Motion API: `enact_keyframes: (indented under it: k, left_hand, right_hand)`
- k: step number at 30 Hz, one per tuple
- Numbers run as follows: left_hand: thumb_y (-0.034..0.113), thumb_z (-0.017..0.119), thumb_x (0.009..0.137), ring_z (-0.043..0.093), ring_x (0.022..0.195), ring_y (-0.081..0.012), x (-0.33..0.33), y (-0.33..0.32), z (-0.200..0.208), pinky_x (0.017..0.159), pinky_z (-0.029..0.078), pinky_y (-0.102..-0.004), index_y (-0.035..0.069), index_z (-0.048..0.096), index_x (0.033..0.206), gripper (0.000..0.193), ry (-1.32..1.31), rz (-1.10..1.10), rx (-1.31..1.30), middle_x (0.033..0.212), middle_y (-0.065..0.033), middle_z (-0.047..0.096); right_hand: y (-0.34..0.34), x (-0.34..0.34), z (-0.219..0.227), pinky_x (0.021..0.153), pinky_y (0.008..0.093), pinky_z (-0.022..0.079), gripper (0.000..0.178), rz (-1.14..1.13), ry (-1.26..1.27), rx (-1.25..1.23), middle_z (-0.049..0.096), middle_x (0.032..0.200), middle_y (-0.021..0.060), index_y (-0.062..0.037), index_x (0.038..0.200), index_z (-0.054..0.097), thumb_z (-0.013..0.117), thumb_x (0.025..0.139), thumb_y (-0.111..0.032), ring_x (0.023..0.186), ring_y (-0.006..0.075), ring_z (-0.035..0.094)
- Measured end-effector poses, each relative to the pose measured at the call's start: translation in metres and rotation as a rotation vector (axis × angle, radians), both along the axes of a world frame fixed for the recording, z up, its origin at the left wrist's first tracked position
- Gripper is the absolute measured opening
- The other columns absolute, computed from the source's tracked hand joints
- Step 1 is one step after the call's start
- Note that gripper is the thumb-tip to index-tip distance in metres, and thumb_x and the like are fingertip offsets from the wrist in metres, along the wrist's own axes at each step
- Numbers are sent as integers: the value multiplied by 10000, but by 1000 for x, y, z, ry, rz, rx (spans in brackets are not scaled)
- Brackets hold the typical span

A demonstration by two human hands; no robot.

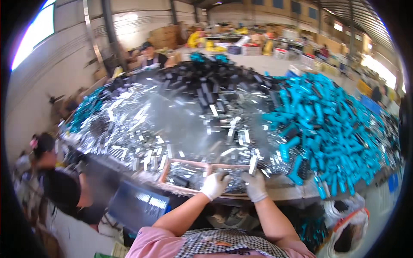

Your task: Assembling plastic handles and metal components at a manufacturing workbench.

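My left hand (215, 185), in a white glove, is at the near side of two pink-rimmed trays, by the left tray (186, 161) and the right tray (232, 166). Small dark and shiny pieces fill both trays. Blur smears the left fingers, so their grip is unclear. At the right tray's right end, my right hand (257, 186), also gloved, has its fingers closed on a shiny metal strip (253, 164) that sticks up from them. Just beyond the trays lie many loose silvery metal strips (150, 160).
Teal handle-shaped parts (331, 129) are heaped on the right and black parts (211, 79) at the back. A blue bin (137, 204) stands at the table's left front edge. One co-worker (64, 185) sits at the left, another person (151, 56) beyond the table. Plastic bags (348, 228) hang at lower right.
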State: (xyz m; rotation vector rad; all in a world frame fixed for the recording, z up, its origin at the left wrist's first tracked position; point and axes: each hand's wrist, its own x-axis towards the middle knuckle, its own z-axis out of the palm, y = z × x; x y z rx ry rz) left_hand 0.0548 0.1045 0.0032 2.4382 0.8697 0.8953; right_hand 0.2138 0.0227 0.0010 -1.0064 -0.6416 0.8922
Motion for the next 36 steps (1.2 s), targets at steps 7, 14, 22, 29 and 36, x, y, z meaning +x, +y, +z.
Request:
enact_keyframes:
  k: [7, 14, 22, 29, 36]
  left_hand:
    - [415, 427, 1018, 299, 461, -89, 1, -9, -7, 364, 268, -211, 35, 527, 1248, 456, -776, -504, -2277, 716, 12, 417]
    - [372, 655, 900, 628, 863, -170, 3, -12, -9, 774, 515, -290, -13, 492, 1287, 570, -474, -33, -601, 1047, -118, 632]
    - [160, 700, 797, 601, 1050, -371, 13, -22, 6, 874, 498, -424, 10, 482, 1270, 542, 12, 33, -87, 1150, -213, 592]
    - [259, 481, 980, 474, 481, -176, 17, -6, 13, 455, 391, -293, 5, 591, 1053, 286, -417, -241, -1421, 711, -44, 536]
    - [366, 447, 980, 419, 476, -136, 12, -6, -5, 410, 320, -258, 6, 592, 1038, 393, -675, -467, -1978, 657, -35, 497]
  right_hand:
    - [0, 9, -10, 640, 276, 509, 192, 45, 95, -4, 632, 830, 53, 23, 950, 605, 598, 760, 44, 705, 147, 623]
    - [6, 1, 0, 445, 233, 401, 174, 46, 87, -111, 586, 710, 33, -6, 958, 602, 578, 786, 11, 531, 95, 530]
    - [8, 1, -13, 488, 214, 386, 162, -39, -1, -80, 551, 727, -22, -32, 978, 593, 612, 819, -11, 557, 58, 488]
    - [-1, 7, -4, 440, 216, 384, 165, -45, 200, -45, 578, 745, 2, -48, 984, 597, 586, 826, -1, 538, 78, 508]
    - [7, 12, -22, 611, 257, 504, 127, -47, 124, -65, 617, 776, 17, -30, 996, 617, 579, 875, -46, 665, 115, 604]
